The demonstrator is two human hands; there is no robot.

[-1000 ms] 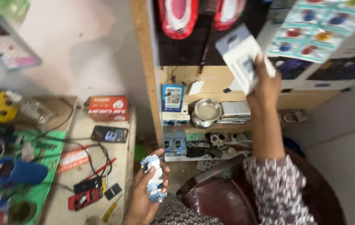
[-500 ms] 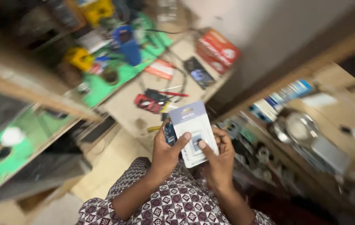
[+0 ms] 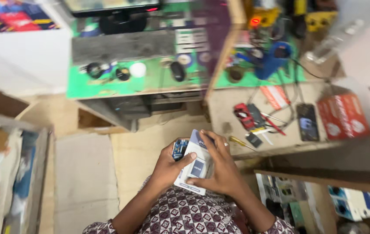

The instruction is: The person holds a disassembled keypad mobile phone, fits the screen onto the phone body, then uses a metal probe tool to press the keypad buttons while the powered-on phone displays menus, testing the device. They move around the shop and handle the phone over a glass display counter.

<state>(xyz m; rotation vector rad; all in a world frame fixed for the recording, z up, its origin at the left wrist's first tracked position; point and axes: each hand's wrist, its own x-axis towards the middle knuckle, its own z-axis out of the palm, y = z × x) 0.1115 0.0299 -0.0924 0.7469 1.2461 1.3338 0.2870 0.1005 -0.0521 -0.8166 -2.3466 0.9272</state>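
Note:
Both hands hold a flat white packet with a blue panel (image 3: 196,167) low in the middle of the head view, over my patterned sleeves. My left hand (image 3: 169,167) grips its left edge with the thumb across the front, and also keeps a small blue patterned item (image 3: 179,148) pressed behind the packet. From the right, my right hand (image 3: 222,167) clasps the packet, its fingers laid over the top and right edge.
A workbench (image 3: 237,108) ahead carries a dark phone (image 3: 307,122), a red box (image 3: 343,116), a red tool (image 3: 243,116), a screwdriver (image 3: 240,142) and a blue device (image 3: 274,58) on a green mat (image 3: 141,84). Shelves of packaged goods (image 3: 350,201) stand at lower right.
The view has swung round, so the workbench now lies ahead. My right hand brought the white packet down from the shelf; both hands now hold it close in front.

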